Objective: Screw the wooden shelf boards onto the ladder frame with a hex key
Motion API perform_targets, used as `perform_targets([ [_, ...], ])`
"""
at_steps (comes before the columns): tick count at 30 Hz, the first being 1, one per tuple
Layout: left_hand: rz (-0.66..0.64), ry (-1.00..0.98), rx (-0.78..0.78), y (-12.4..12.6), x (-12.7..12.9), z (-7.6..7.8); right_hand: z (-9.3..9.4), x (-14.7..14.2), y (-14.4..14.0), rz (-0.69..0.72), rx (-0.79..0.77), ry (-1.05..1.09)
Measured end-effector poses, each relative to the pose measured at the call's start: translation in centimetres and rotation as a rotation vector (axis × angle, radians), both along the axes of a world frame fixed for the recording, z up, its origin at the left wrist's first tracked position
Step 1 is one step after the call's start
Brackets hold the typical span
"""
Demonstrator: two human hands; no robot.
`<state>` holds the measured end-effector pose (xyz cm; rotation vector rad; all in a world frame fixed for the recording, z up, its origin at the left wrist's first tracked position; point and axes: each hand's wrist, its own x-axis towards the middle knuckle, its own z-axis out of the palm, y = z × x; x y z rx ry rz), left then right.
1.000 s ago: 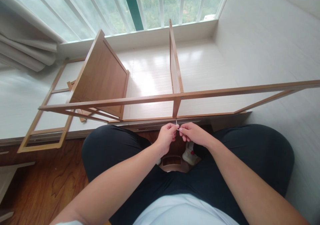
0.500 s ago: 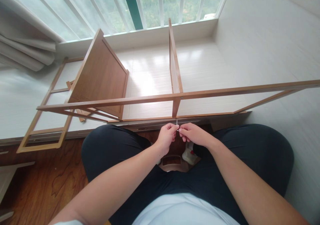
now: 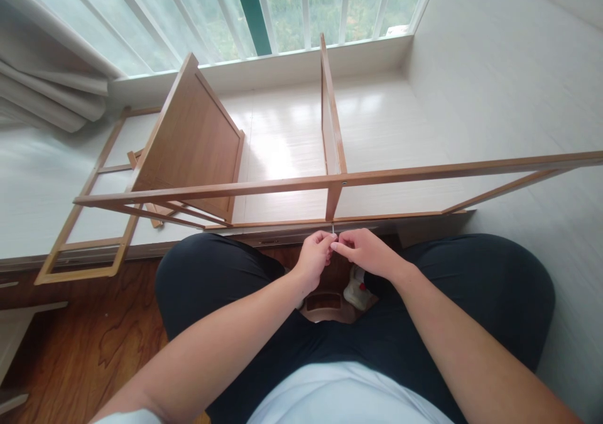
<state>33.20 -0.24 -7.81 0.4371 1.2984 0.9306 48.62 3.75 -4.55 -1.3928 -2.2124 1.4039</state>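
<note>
A thin metal rod (image 3: pixel 333 228) points up at the lower rail of a wooden frame (image 3: pixel 264 189), just below its upright middle panel (image 3: pixel 333 119). The thumb and fingers of my left hand (image 3: pixel 315 257) pinch the rod's lower end. My right hand (image 3: pixel 365 252) meets it there from the right, fingers curled and thumb touching the left fingertips. Whatever lies inside the right fingers is hidden. Farther left, a broad wooden panel (image 3: pixel 191 144) stands upright in the frame. The rod's tip meets the rail's near edge.
A separate ladder-like wooden frame (image 3: pixel 89 273) lies at the left, overhanging the ledge (image 3: pixel 287 141), with small wooden pieces (image 3: pixel 155 213) near it. A window with bars (image 3: pixel 254 12) is behind, a curtain (image 3: pixel 47 66) at the left, a wall (image 3: pixel 513 85) at the right. A shoe (image 3: pixel 358 292) shows below.
Less of the metal rod shows above my left fingertips. My right hand has shifted slightly, its thumb moving left and its index finger lifting. The wooden frame looks unmoved apart from a slight camera shift.
</note>
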Motion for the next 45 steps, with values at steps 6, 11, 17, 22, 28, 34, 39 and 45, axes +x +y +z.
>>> perform_targets([
  [6, 0.006, -0.038, 0.005, 0.1, 0.0, 0.0, 0.2, -0.3, -0.2, 0.026, 0.171, -0.147],
  [11, 0.010, -0.074, -0.028, 0.2, -0.1, -0.1, 0.2, -0.6, -0.3, 0.004, 0.227, -0.201],
  [17, 0.029, -0.102, -0.040, 0.3, -0.2, -0.2, -0.2, -1.1, -0.6, -0.031, 0.266, -0.255],
  [22, 0.029, -0.120, -0.038, 0.2, -0.3, -0.1, -0.2, -1.2, -0.8, -0.048, 0.290, -0.279],
  [28, 0.039, -0.132, -0.048, 0.4, -0.3, 0.0, -0.3, -1.3, -0.9, -0.069, 0.333, -0.305],
  [34, 0.014, -0.180, -0.076, 0.5, -0.4, 0.0, -0.4, -1.5, -1.2, -0.078, 0.402, -0.316],
  [39, 0.005, -0.180, -0.068, 0.6, -0.4, -0.1, -0.5, -1.6, -1.5, -0.077, 0.451, -0.307],
  [45, -0.002, -0.191, -0.060, 0.8, -0.5, -0.2, -0.7, -1.7, -1.6, -0.111, 0.474, -0.332],
])
